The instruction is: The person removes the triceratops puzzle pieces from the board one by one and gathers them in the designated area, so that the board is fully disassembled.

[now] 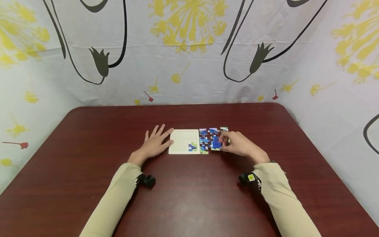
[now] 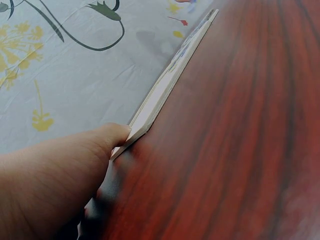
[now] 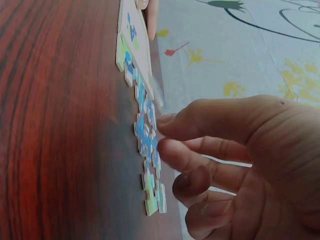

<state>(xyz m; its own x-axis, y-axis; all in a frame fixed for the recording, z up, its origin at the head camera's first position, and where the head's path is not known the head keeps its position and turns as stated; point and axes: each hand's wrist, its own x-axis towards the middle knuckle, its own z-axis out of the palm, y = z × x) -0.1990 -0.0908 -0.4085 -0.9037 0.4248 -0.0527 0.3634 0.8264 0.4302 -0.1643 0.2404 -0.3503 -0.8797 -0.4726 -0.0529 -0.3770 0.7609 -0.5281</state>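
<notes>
A square cream puzzle tray (image 1: 180, 138) lies flat on the table, with a blue and green puzzle piece (image 1: 192, 146) in its lower right corner. My left hand (image 1: 152, 144) rests at the tray's left side, fingers spread; its thumb (image 2: 117, 134) presses on the tray edge. Right of the tray, several loose jigsaw pieces (image 1: 203, 140) lie in rough columns. My right hand (image 1: 241, 144) is over the right side of them, thumb and index finger pinching the edge of a dark blue puzzle piece (image 1: 215, 144). Its other fingers are curled.
The dark red wooden table (image 1: 189, 191) extends around the tray and pieces. Behind it hangs a white cloth (image 1: 133, 62) with yellow and grey flower prints. Black straps (image 1: 146, 180) are on both wrists, over beige sleeves.
</notes>
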